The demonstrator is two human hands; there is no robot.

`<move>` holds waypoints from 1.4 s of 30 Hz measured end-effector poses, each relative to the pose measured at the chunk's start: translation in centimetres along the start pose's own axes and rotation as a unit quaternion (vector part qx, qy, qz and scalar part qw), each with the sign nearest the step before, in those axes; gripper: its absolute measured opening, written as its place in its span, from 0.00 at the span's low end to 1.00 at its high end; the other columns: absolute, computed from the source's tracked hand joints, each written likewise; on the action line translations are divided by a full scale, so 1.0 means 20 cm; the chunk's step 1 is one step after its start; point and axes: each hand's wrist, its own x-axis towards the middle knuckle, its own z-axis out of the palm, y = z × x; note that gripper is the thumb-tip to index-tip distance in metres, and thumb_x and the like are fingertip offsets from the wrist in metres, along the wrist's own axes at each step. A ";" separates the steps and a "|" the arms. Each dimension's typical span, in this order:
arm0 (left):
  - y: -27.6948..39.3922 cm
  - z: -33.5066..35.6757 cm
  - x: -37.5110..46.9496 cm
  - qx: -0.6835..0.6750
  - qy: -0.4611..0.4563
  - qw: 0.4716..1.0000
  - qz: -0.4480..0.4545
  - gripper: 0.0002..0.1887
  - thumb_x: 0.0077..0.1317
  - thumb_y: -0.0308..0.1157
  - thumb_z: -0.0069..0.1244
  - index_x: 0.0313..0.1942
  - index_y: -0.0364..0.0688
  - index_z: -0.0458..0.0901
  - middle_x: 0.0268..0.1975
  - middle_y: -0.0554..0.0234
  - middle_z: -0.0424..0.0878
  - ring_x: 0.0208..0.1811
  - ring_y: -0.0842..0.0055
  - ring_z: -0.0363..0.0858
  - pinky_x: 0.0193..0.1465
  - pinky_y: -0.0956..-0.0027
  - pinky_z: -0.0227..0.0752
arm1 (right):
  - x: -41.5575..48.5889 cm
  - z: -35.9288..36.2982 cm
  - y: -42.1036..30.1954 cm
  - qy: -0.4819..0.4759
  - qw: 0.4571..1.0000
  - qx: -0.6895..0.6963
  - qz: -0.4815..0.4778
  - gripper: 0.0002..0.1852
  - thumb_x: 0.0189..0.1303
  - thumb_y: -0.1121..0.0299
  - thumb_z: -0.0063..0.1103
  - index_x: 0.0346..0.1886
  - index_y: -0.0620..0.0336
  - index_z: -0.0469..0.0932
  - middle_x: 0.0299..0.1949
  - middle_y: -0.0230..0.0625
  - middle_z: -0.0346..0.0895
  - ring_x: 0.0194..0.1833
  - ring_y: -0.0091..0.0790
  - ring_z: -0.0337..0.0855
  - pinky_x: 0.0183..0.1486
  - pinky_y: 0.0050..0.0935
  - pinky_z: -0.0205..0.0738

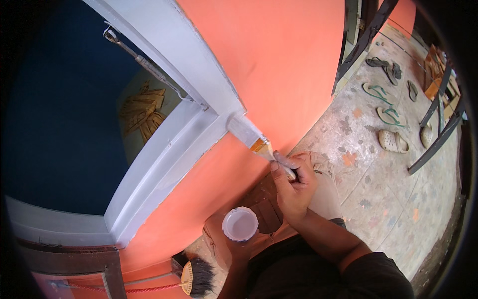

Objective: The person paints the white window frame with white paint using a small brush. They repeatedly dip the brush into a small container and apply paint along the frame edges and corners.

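My right hand (297, 177) pinches a paintbrush (266, 150) by its handle. Its tip meets the projecting end (244, 129) of a pale lavender-white window frame (179, 145); whether the brown patch there is bristle or bare wood, I cannot tell. Below, my left hand (241, 246) grips a small round cup (240, 224) with whitish paint inside, held over my lap. Coral-orange wall (283, 63) borders the frame on both sides of that projecting end. Whitish paint marks some of my right fingers.
A metal stay (149, 69) spans the dark window opening. A broom (198, 276) with dark bristles lies at lower left. Sandals (390, 116) and a pale clog (393, 142) rest on the patterned floor (388, 202) at right, near dark metal bars (435, 140).
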 end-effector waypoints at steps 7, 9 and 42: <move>0.05 0.01 0.00 0.016 -0.015 1.000 -0.001 0.42 0.49 0.17 0.71 0.65 0.38 0.67 0.57 0.59 0.78 0.59 0.69 0.78 0.61 0.63 0.76 | -0.04 0.06 0.01 0.052 0.976 0.135 0.164 0.09 0.67 0.78 0.65 0.49 0.68 0.83 0.37 0.28 0.70 0.35 0.17 0.70 0.36 0.17 0.65; 0.03 0.00 0.00 0.025 -0.007 1.000 0.004 0.42 0.49 0.17 0.71 0.65 0.38 0.67 0.57 0.59 0.78 0.59 0.69 0.79 0.61 0.64 0.76 | -0.07 0.09 0.02 0.043 0.967 0.158 0.195 0.09 0.68 0.77 0.64 0.49 0.68 0.83 0.38 0.28 0.71 0.36 0.17 0.71 0.37 0.17 0.66; 0.06 0.02 0.03 0.018 -0.010 1.000 0.018 0.44 0.50 0.18 0.70 0.67 0.38 0.65 0.59 0.58 0.77 0.60 0.68 0.78 0.64 0.62 0.74 | -0.11 0.12 -0.05 -0.004 0.924 0.230 0.304 0.10 0.71 0.74 0.62 0.52 0.67 0.78 0.29 0.25 0.74 0.26 0.13 0.67 0.26 0.17 0.61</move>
